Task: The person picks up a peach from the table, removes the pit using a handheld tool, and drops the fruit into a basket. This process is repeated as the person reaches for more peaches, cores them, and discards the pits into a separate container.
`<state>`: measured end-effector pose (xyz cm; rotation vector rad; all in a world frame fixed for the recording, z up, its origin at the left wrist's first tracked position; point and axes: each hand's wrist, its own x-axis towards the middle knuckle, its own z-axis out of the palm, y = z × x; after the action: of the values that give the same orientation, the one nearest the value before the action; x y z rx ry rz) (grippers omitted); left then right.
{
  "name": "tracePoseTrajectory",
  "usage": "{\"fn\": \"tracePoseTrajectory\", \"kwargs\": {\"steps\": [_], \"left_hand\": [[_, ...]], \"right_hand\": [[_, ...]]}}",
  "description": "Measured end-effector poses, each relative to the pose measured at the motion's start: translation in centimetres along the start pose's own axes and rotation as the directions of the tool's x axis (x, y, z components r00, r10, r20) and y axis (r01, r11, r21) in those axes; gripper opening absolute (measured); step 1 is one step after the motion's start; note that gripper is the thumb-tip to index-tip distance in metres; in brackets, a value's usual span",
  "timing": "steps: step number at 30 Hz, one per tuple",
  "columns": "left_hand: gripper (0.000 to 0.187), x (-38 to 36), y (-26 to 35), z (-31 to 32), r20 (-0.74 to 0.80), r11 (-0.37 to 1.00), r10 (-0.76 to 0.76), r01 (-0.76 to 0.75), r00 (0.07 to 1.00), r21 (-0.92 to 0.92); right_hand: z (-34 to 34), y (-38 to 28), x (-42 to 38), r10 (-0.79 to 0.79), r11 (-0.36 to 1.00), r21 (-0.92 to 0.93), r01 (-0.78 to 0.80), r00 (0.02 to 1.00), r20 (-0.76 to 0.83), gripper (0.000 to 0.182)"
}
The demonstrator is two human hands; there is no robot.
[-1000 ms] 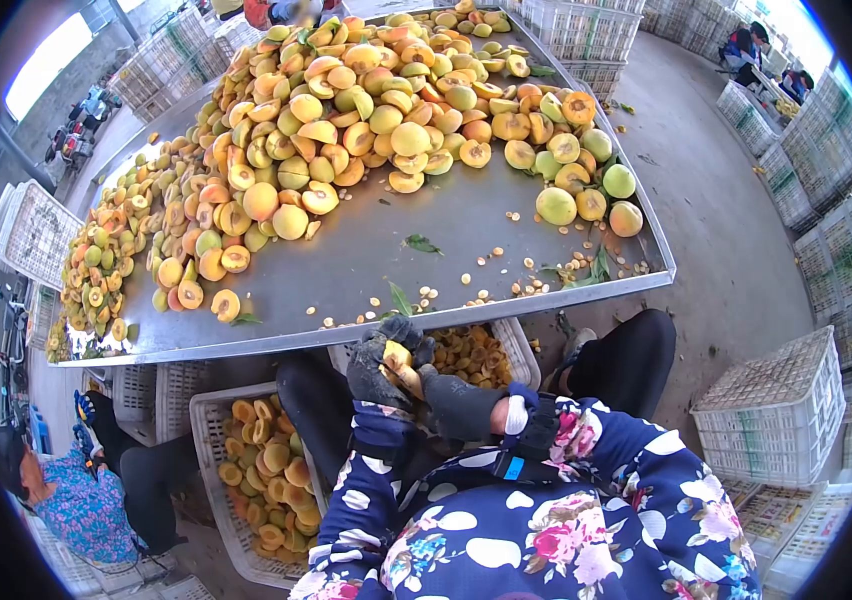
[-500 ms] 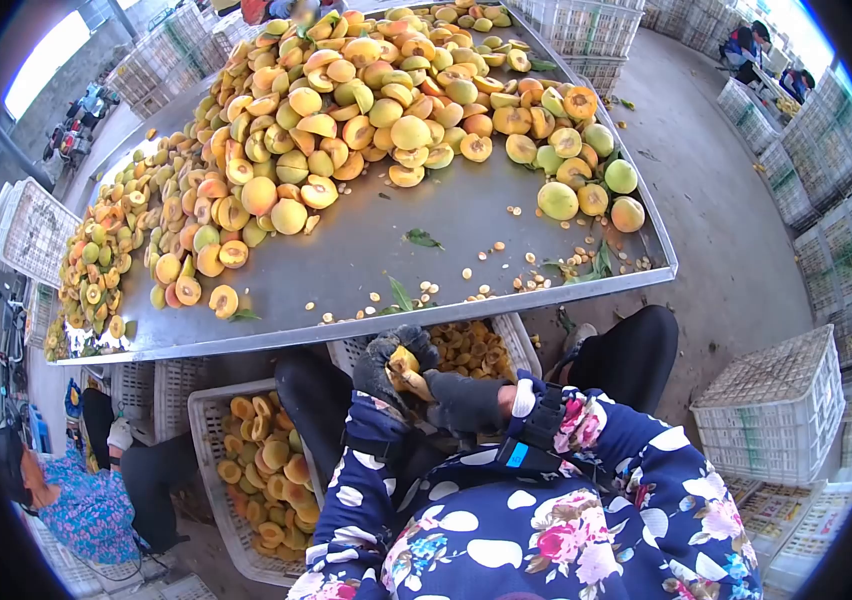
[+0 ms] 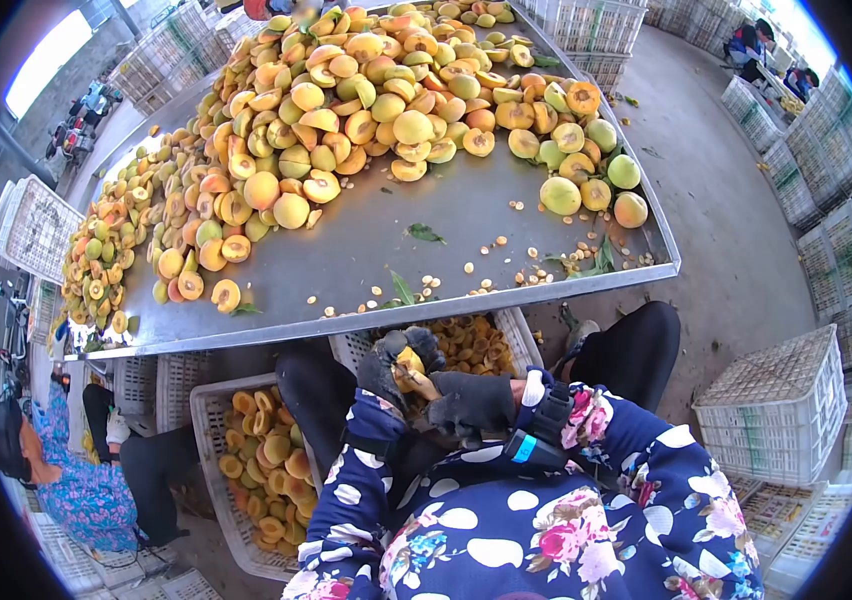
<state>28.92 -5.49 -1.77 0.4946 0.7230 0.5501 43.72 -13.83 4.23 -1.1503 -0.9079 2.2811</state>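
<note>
My left hand (image 3: 386, 362), in a dark grey glove, is closed around a piece of yellow peach (image 3: 408, 361) in front of my lap. My right hand (image 3: 474, 402), gloved too, is closed beside it on a narrow tan tool (image 3: 421, 384) whose tip meets the fruit. Its exact kind is not clear. Just beyond my hands, a white crate (image 3: 520, 340) holds pitted peach pieces (image 3: 471, 345). To the left, another white crate (image 3: 208, 440) is filled with peach halves (image 3: 268, 455).
A metal table (image 3: 366, 255) stands ahead, its front edge close to my hands, bearing a peach heap (image 3: 346, 110), loose pits and leaves. A co-worker (image 3: 86, 490) sits at left. Stacked crates (image 3: 776, 400) stand at right; other people are far back.
Both hands stay together on the peach, with the right hand and wrist shifting slightly. At left, the co-worker's head and arm have moved. The view has shifted a little.
</note>
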Motion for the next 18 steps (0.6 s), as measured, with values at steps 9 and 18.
{"fn": "tracePoseTrajectory", "kwargs": {"steps": [9,18], "left_hand": [[0.039,3.5,-3.6,-3.4,0.159,0.907,0.353,-0.295,0.922,-0.301],[0.034,3.0,-1.9,-4.1,0.213,0.911,0.324,-0.243,0.922,-0.333]], "right_hand": [[0.1,2.1,1.0,-0.398,0.873,0.389,0.294,0.89,0.221,0.008],[-0.1,3.5,1.3,-0.473,0.88,0.084,0.467,0.879,0.062,0.016]]}}
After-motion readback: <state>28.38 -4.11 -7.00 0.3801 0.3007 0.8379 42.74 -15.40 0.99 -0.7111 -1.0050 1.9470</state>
